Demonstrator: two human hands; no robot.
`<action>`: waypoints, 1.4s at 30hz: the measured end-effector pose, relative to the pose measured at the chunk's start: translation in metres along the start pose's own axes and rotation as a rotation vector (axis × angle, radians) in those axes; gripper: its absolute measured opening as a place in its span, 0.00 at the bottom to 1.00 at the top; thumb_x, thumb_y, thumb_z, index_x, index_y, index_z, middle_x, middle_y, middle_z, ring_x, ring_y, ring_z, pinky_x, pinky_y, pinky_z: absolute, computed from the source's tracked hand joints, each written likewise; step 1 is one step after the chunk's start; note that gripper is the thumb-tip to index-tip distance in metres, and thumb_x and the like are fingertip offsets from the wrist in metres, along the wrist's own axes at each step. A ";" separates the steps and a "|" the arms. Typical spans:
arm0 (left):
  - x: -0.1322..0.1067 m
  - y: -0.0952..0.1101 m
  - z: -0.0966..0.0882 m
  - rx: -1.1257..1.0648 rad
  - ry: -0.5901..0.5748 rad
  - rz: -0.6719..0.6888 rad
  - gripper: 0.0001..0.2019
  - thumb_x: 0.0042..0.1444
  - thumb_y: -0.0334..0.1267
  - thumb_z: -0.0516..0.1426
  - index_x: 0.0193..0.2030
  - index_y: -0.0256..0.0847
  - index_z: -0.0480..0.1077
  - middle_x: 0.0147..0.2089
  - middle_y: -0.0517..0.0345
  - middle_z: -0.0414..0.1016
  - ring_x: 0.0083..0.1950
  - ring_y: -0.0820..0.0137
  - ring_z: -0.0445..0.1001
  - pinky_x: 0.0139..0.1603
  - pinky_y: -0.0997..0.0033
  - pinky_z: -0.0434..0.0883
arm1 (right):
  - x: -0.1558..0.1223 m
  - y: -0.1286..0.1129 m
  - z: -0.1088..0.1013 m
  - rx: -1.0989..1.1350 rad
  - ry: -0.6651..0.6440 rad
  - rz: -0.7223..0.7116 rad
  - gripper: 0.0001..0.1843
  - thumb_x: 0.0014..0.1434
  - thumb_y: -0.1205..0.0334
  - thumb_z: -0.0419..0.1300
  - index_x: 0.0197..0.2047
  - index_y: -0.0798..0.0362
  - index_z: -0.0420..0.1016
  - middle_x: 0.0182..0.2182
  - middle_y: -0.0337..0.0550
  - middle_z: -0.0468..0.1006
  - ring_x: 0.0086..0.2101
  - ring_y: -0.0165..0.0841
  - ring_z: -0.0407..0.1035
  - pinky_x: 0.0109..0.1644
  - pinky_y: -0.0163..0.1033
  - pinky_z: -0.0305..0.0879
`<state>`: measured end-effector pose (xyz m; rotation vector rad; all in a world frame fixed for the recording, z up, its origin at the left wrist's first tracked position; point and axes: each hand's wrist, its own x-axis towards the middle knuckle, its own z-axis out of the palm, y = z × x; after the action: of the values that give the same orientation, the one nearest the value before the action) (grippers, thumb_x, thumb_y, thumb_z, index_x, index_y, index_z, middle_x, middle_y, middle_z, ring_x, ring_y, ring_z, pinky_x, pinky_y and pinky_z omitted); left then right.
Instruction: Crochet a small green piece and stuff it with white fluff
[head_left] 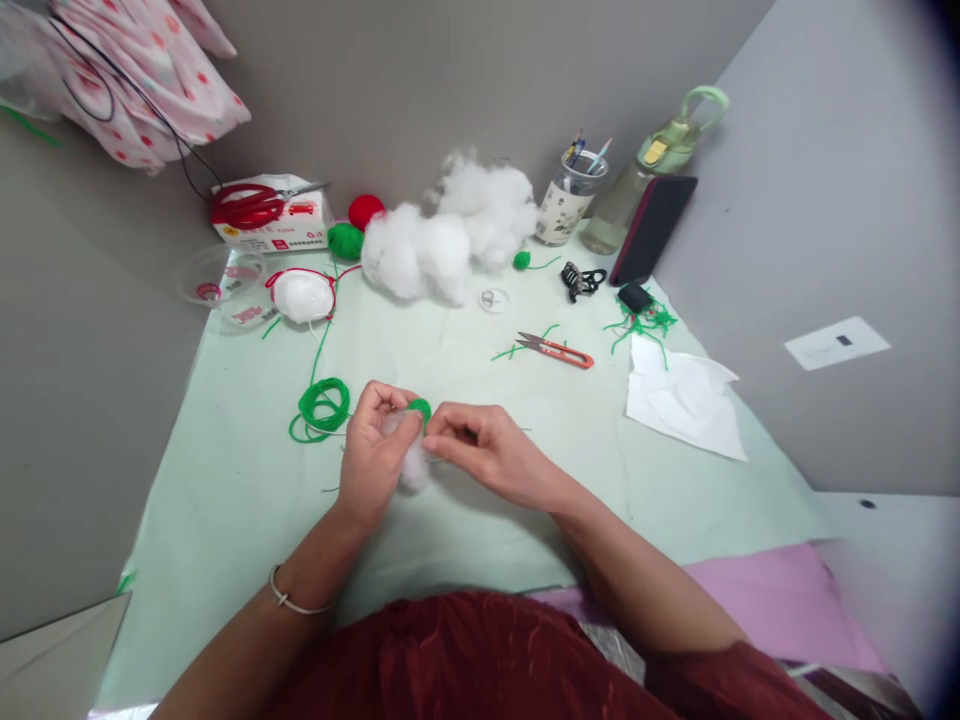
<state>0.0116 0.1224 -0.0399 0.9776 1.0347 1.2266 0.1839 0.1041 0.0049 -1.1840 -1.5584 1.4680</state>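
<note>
Between my two hands is a small green knitted or crocheted piece (420, 408), with a tuft of white stuffing (413, 470) hanging below it. My left hand (377, 445) is closed around the piece and the tuft, thumb pressed on top. At its right side my right hand (480, 450) is closed in a pinch at the tuft and the piece's edge; its fingertips hide what exactly they grip. A loose coil of green yarn (322, 408) lies on the table just left of my left hand. Orange-handled thread snips (556, 350) rest beyond my right hand, beside green yarn scraps.
Fluffy white stuffing (450, 235) is heaped at the back, beside red (366, 211) and green yarn balls (345, 241). Red scissors (251, 205) lie on a box at left. A pen cup (566, 205), bottle (611, 205) and leaning phone (652, 230) stand back right. White paper (682, 400) lies right.
</note>
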 end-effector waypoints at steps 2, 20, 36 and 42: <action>0.000 0.000 0.001 -0.013 0.039 -0.010 0.12 0.56 0.33 0.68 0.35 0.44 0.67 0.39 0.63 0.74 0.33 0.74 0.73 0.33 0.76 0.71 | -0.001 -0.001 0.002 -0.096 0.032 -0.068 0.13 0.66 0.54 0.65 0.32 0.51 0.78 0.29 0.36 0.72 0.32 0.30 0.64 0.40 0.38 0.60; -0.004 0.008 0.009 -0.136 0.030 -0.102 0.16 0.53 0.43 0.71 0.34 0.44 0.67 0.27 0.68 0.68 0.26 0.75 0.65 0.27 0.77 0.64 | 0.009 0.019 0.005 -0.341 0.215 -0.188 0.03 0.64 0.60 0.63 0.38 0.48 0.72 0.34 0.39 0.75 0.37 0.34 0.68 0.44 0.40 0.63; -0.004 -0.001 0.006 -0.056 -0.073 -0.061 0.13 0.56 0.40 0.69 0.34 0.42 0.68 0.39 0.59 0.78 0.37 0.70 0.75 0.39 0.71 0.71 | -0.002 -0.004 0.003 -0.229 0.098 -0.070 0.07 0.65 0.62 0.57 0.34 0.49 0.64 0.27 0.31 0.62 0.30 0.29 0.56 0.36 0.37 0.52; -0.001 -0.009 0.006 -0.031 0.018 0.001 0.14 0.52 0.36 0.71 0.33 0.43 0.68 0.43 0.60 0.77 0.43 0.69 0.75 0.43 0.70 0.71 | 0.001 0.001 0.009 -0.073 0.093 0.007 0.10 0.63 0.60 0.58 0.30 0.50 0.65 0.23 0.29 0.57 0.26 0.27 0.51 0.32 0.36 0.49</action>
<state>0.0190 0.1206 -0.0469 0.9452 1.0262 1.2509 0.1751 0.1017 0.0030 -1.2821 -1.5580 1.3506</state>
